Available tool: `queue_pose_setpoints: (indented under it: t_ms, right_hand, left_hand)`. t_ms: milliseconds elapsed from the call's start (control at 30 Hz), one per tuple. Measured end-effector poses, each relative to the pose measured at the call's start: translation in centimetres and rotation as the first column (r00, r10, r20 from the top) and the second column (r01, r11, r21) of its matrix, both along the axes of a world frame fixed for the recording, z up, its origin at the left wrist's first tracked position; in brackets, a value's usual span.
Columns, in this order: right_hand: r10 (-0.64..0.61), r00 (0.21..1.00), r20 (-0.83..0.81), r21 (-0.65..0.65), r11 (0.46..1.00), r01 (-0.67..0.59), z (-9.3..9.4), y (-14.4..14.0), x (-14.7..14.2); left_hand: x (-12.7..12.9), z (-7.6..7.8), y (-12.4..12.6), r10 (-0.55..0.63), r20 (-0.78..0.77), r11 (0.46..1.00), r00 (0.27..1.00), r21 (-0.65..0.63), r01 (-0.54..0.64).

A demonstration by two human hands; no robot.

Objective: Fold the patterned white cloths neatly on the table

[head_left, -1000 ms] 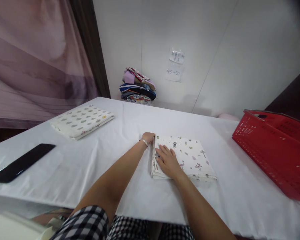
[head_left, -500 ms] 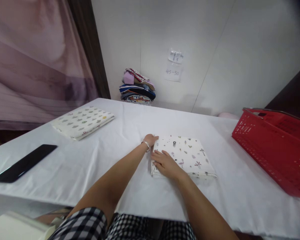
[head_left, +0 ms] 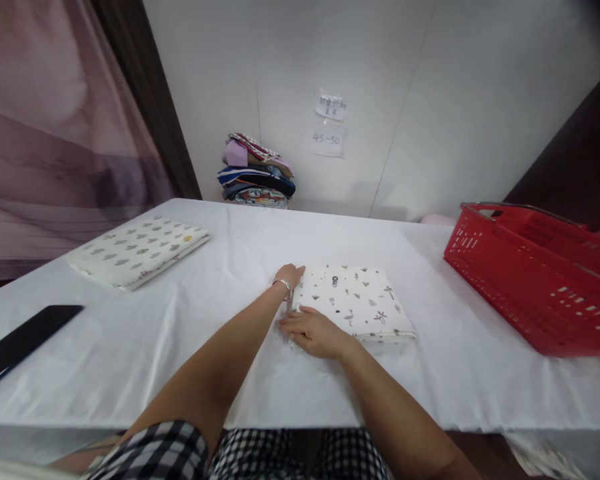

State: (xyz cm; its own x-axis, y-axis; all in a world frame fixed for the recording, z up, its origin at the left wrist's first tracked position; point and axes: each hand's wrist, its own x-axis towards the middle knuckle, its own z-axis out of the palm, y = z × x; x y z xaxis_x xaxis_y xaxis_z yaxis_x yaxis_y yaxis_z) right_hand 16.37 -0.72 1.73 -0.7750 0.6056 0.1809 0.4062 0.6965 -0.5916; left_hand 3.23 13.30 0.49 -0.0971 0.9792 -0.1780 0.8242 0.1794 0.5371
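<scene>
A folded white cloth [head_left: 355,300] printed with flamingos, palm trees and small leaves lies flat on the white-covered table, right in front of me. At its far left corner, my left hand [head_left: 289,275], with a bracelet on the wrist, closes on the edge; some of the fingers are hidden. My right hand [head_left: 314,332] rests over the near left corner, its fingers stretched out to the left past the cloth's edge. Further left on the table lies another folded white cloth [head_left: 143,250] with a grey cloud-like print.
A red perforated basket [head_left: 525,287] stands at the table's right side. At the left lies a flat black object [head_left: 25,343]. Behind the table is a stack of folded fabrics [head_left: 257,173] against the wall, beside taped paper signs [head_left: 329,139].
The view has shifted somewhat to the right. My right hand has slid left over the near corner, its fingertips now beyond the cloth's edge. My left hand stays at the far corner.
</scene>
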Motion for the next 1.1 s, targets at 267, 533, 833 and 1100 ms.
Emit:
queue_pose_setpoints:
  t_ms: [267,533,833,1100]
  right_hand:
    - [-0.217,0.953,-0.214,0.118,0.962,0.245,-0.3,-0.6,1.7]
    - [-0.905,0.382,-0.188,0.104,0.368,0.924,-1.7,-1.6,16.4]
    - [-0.945,0.307,-0.109,-0.126,0.32,0.939,-3.1,1.1,19.6]
    - [-0.885,0.402,-0.237,0.11,0.386,0.916,0.8,2.8,18.2]
  left_hand:
    - [-0.4,0.8,-1.8,-0.035,-0.013,0.999,0.999,0.001,0.035]
    - [-1.6,-0.2,-8.7,-0.033,0.165,0.999,0.986,-0.036,0.04]
    - [0.3,0.4,-11.7,0.052,0.306,0.998,0.95,-0.06,-0.035]
    - [3.6,0.0,-13.8,0.031,0.595,0.966,0.803,-0.224,0.128]
